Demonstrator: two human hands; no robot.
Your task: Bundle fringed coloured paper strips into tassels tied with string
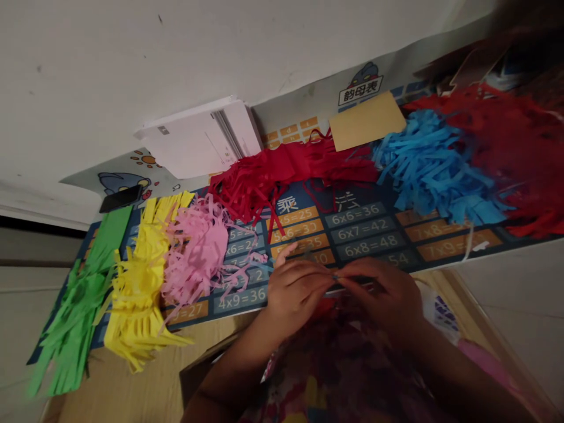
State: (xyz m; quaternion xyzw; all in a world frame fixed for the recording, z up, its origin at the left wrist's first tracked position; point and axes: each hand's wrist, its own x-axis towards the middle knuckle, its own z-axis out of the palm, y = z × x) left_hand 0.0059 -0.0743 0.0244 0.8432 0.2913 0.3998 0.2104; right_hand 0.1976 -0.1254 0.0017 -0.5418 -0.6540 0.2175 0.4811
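My left hand (299, 291) and my right hand (383, 291) meet fingertip to fingertip over the near edge of the mat. Both pinch at one tiny dark-blue spot between them, too small and dim to name. A short blue strip (261, 264) shows just left of my left hand. Pink fringed paper (200, 247) lies left of that hand, and red fringed paper (291, 164) lies beyond both hands. To the right of my right hand is a heap of blue fringed paper (432, 161).
A printed multiplication mat (240, 302) covers the table. Yellow (136, 282) and green fringed paper (83, 305) lie at left, by a dark phone-like slab (121, 200). White sheets (202, 141) lean on the wall. A yellow card (368, 120) and more red fringe (520, 147) are at right.
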